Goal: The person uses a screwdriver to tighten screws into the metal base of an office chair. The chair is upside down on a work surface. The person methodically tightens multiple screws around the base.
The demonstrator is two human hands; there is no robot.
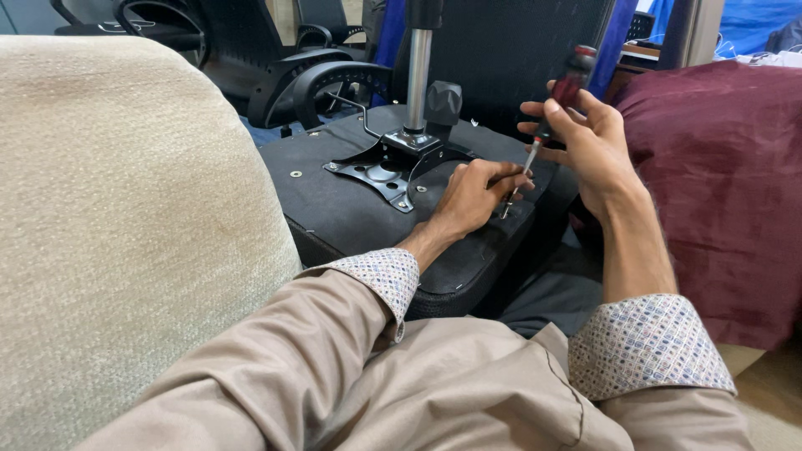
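- My right hand (585, 138) is wrapped round the screwdriver (547, 125): fingers clamped on the dark red handle, shaft slanting down and to the left.
- My left hand (472, 196) rests on the upturned seat (334, 209), its fingers pinched together round the lower end of the shaft, right at the tip. I cannot tell whether a screw sits between them; the fingertips hide that spot.
- The seat lies underside up, black fabric showing, with the metal bracket (380, 171) fixed at its middle and the gas column (417, 79) standing up out of it. A black knob (443, 102) sits just beside the column.
- The tip meets the seat near its right edge, apart from the bracket and on my side of it.
- As I judge it, the step in hand is seating the tip at a fixing point on the underside, the left fingers steadying, the right ready to twist.
- The next move calls for keeping the shaft in line with the fixing, pressing down through the handle and turning without letting the tip skip off onto the fabric.
- A beige cushion (109, 234) fills the left of my view, and a maroon cushion (718, 184) lies to the right. More black chairs (276, 67) stand behind.
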